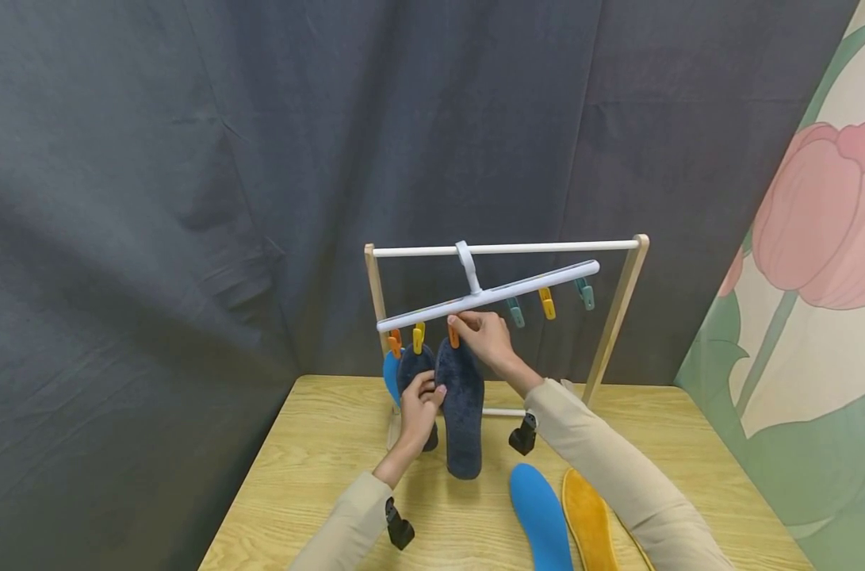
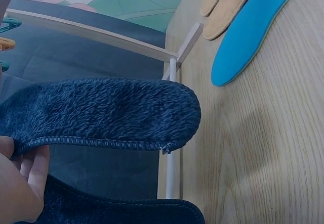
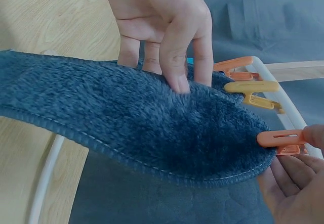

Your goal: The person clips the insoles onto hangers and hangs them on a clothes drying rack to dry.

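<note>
A fuzzy dark blue insole (image 1: 464,412) hangs upright below the left half of a white clip hanger (image 1: 503,292). My left hand (image 1: 419,404) pinches its left edge between thumb and fingers, as the right wrist view shows with the insole (image 3: 152,118) in the foreground. At its top end, my right hand (image 1: 485,337) pinches an orange clothespin (image 3: 281,139), whose jaws overlap the insole's tip. Just left, a second dark blue insole (image 1: 414,361) hangs from a yellow clothespin (image 1: 419,339). Behind it, a blue insole (image 1: 392,377) hangs by another orange clothespin (image 1: 395,342).
The hanger tilts down to the left on a rack's white rail (image 1: 546,247) with wooden posts (image 1: 618,317). Teal clothespins (image 1: 585,293) and a yellow one hang on its right half. A blue insole (image 1: 542,515) and yellow insoles (image 1: 591,523) lie on the wooden table (image 1: 275,476).
</note>
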{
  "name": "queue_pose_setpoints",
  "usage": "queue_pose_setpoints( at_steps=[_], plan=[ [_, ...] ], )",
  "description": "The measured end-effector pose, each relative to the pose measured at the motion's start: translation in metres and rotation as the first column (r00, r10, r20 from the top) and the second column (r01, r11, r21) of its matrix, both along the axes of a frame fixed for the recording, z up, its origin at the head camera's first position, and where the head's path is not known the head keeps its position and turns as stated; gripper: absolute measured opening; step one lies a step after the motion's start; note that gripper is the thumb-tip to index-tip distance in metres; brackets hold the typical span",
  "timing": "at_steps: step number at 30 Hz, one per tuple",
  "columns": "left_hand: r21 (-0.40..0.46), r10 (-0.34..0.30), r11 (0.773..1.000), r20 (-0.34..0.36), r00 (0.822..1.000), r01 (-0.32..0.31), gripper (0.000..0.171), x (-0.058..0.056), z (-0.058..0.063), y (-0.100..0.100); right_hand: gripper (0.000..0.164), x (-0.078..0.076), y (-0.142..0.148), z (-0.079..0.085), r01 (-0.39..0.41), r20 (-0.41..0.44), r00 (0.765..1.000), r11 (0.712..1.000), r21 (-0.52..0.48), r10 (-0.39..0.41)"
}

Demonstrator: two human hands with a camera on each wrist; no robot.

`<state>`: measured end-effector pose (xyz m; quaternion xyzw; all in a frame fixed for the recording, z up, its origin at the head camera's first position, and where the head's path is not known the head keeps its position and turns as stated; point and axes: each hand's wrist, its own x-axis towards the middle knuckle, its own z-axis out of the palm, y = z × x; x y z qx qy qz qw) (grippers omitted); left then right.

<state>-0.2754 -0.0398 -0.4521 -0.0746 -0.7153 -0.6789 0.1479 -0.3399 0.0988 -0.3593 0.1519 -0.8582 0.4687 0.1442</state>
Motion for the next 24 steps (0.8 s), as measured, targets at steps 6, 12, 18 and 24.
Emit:
queue_pose_setpoints(
  at_steps=[6, 12, 18, 24],
  plan=[
    [0.016, -0.014, 1.0, 0.014, 1.0, 0.014, 0.032, 0.0, 0.0, 0.0, 0.033, 0.0, 0.0, -0.002, -0.003, 0.004, 1.0, 1.0, -0.001, 0.003],
    [0.028, -0.034, 0.999, 0.047, 0.998, 0.033, 0.033, -0.001, -0.001, -0.001, 0.037, 0.003, 0.001, -0.003, -0.018, 0.006, 1.0, 0.999, -0.031, 0.018],
    [0.064, -0.105, 0.993, 0.043, 0.994, 0.102, 0.032, -0.001, -0.007, -0.004, 0.038, 0.002, 0.002, -0.008, -0.017, -0.022, 1.0, 0.999, -0.05, 0.016],
    [0.155, -0.175, 0.973, 0.03, 0.984, 0.168, 0.029, -0.001, -0.018, -0.009, 0.037, 0.003, 0.003, -0.012, -0.005, -0.044, 0.999, 0.998, -0.058, 0.003]
  ],
)
